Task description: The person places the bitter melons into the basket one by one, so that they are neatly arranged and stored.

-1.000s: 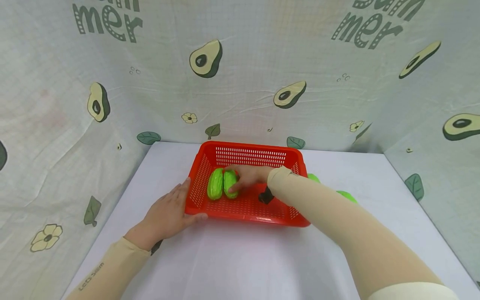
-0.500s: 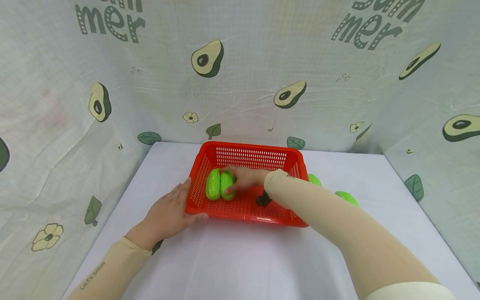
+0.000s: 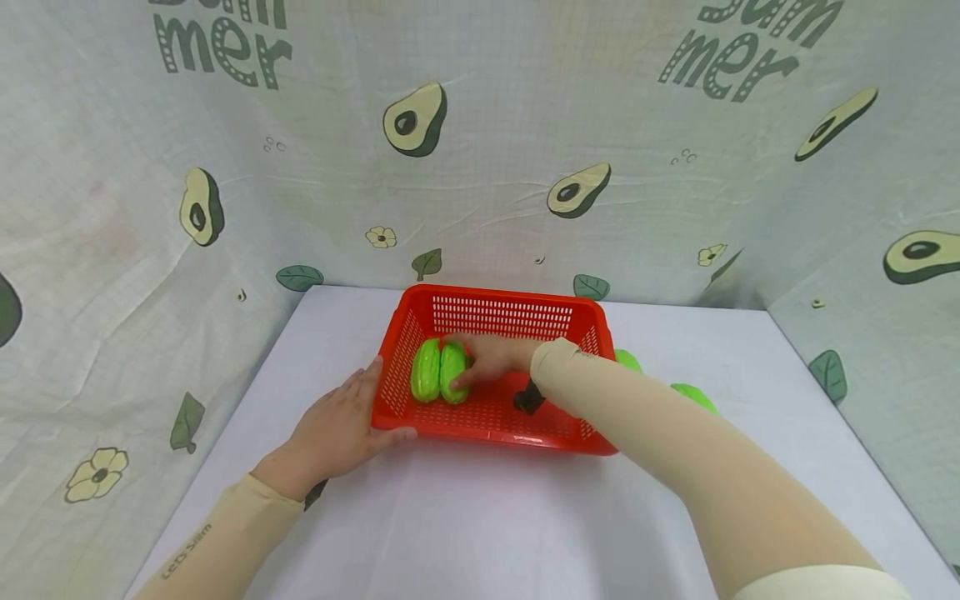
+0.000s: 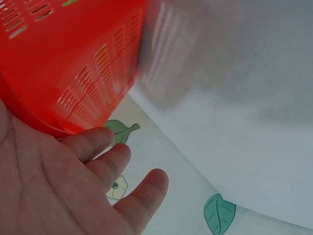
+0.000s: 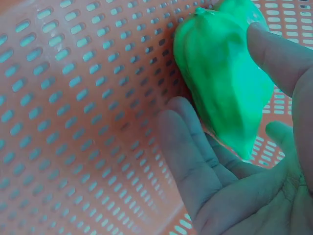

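Observation:
In the head view, two bright green, lengthwise-ribbed fruits lie side by side against the left part of a red plastic basket (image 3: 495, 436). My right hand (image 3: 487, 357) reaches into the basket and holds the right-hand green ribbed fruit (image 3: 453, 375) between thumb and fingers; the other green ribbed fruit (image 3: 426, 371) touches its left side. Up close in the right wrist view, the thumb presses the ribbed skin, and the fingers' contact is partly hidden. My left hand (image 3: 333, 425) rests against the basket's left front corner, fingers straight along the outer wall and thumb at the front.
To the right of the basket, a green piece (image 3: 628, 360) and another green piece (image 3: 693, 396) lie on the white table (image 3: 465, 525), partly covered by my right arm. A patterned cloth (image 3: 495, 125) hangs behind and at both sides.
My right hand has shifted slightly left with the green ribbed fruit, closing the small gap to the other one. My left hand stays on the basket corner.

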Demonstrator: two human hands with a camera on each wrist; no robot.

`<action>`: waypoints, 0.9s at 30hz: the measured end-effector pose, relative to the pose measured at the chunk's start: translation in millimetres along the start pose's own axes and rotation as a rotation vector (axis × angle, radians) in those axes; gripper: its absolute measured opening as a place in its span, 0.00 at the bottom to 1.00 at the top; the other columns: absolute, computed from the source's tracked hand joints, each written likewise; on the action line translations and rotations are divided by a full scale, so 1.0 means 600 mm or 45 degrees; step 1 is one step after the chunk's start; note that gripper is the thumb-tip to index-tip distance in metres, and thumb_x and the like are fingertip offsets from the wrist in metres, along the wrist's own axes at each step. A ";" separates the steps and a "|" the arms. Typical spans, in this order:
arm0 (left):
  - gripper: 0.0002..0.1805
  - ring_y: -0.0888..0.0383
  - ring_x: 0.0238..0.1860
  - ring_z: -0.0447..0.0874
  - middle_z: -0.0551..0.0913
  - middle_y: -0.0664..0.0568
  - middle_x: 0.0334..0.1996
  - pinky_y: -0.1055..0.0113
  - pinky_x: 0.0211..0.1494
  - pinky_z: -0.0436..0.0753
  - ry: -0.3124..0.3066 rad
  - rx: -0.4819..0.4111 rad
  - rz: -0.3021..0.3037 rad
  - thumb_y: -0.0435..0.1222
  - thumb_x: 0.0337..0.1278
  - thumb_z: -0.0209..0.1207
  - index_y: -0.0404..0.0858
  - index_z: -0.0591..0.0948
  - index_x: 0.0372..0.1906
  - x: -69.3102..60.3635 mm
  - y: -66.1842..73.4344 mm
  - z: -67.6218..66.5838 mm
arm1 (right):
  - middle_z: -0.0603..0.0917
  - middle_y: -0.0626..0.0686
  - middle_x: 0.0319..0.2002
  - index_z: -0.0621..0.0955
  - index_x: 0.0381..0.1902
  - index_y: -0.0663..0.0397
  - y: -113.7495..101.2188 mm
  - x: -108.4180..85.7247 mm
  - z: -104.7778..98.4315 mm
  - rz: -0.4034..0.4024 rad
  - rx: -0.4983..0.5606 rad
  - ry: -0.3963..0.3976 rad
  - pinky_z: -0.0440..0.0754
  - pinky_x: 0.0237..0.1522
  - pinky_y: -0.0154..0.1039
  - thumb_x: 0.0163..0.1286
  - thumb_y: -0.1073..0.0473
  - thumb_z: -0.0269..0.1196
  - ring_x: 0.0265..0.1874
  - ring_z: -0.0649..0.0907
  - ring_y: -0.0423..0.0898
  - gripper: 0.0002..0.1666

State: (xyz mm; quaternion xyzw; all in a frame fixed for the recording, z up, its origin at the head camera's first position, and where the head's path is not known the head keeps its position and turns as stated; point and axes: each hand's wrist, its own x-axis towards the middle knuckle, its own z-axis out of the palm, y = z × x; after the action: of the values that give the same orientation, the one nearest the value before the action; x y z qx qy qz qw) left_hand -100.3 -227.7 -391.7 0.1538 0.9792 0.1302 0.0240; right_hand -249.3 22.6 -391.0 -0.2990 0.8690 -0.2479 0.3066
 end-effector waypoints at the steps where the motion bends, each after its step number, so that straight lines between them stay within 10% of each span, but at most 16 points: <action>1: 0.68 0.34 0.71 0.60 0.59 0.33 0.74 0.43 0.68 0.68 -0.001 -0.001 0.001 0.78 0.50 0.48 0.26 0.49 0.77 0.001 0.000 0.000 | 0.69 0.56 0.68 0.56 0.79 0.45 0.001 -0.003 -0.004 -0.005 -0.001 -0.013 0.66 0.68 0.50 0.65 0.48 0.71 0.65 0.71 0.51 0.52; 7: 0.69 0.34 0.71 0.59 0.59 0.33 0.74 0.43 0.68 0.68 -0.011 -0.003 -0.006 0.78 0.49 0.48 0.26 0.48 0.77 0.002 0.000 0.000 | 0.67 0.62 0.70 0.50 0.81 0.43 -0.003 -0.049 -0.063 -0.016 0.044 -0.060 0.73 0.63 0.51 0.68 0.49 0.68 0.66 0.72 0.57 0.53; 15: 0.69 0.34 0.72 0.58 0.58 0.33 0.74 0.42 0.67 0.68 -0.003 -0.006 -0.013 0.79 0.48 0.46 0.26 0.48 0.77 0.005 -0.001 0.001 | 0.70 0.60 0.68 0.52 0.80 0.34 0.018 -0.162 -0.180 0.002 0.123 0.130 0.78 0.58 0.51 0.68 0.49 0.69 0.59 0.78 0.56 0.52; 27: 0.69 0.34 0.72 0.58 0.57 0.33 0.74 0.42 0.68 0.67 -0.008 -0.021 -0.027 0.79 0.48 0.46 0.26 0.48 0.77 0.011 0.007 -0.003 | 0.67 0.67 0.68 0.49 0.81 0.44 0.173 -0.326 -0.226 0.143 0.281 0.311 0.82 0.52 0.53 0.70 0.53 0.67 0.52 0.83 0.57 0.52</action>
State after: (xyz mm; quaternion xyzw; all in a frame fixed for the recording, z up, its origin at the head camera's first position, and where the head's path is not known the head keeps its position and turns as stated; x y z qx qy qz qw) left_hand -105.6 -222.4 -388.7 0.1436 0.9796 0.1375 0.0298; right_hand -256.2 260.2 -286.1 -0.1820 0.8827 -0.3587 0.2431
